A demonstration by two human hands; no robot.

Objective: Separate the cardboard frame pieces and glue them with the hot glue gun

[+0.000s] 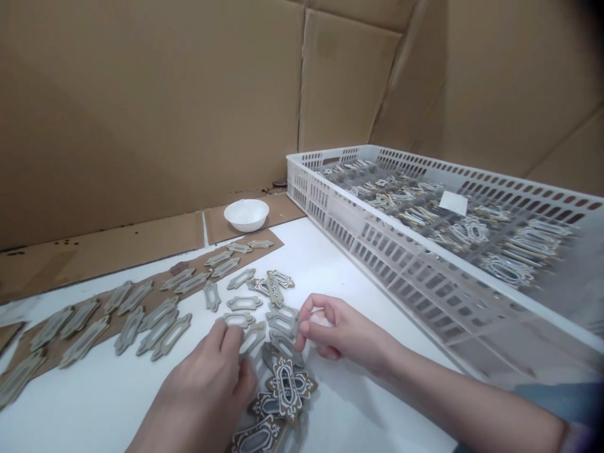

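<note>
My left hand (207,371) is low over the white tabletop, palm down, with fingers bent and thumb curled in. Its fingertips lie against a plain grey, oval-slotted metal plate (244,303); what may be between the fingers is hidden. My right hand (337,330) is curled around a small white wad (321,319), beside the loose plates. Between and in front of the hands lies a heap of brown plates with white scrollwork (286,389), overlapping one another. A smaller cluster of patterned plates (274,288) sits farther back.
Several plain plates (163,333) are spread in rows over a brown cardboard strip (155,277) at left. Behind them stands a white bowl (246,216). A white plastic crate (377,251) of sorted plates, with a paper slip (453,202), fills the right. Cardboard walls (151,107) enclose the back.
</note>
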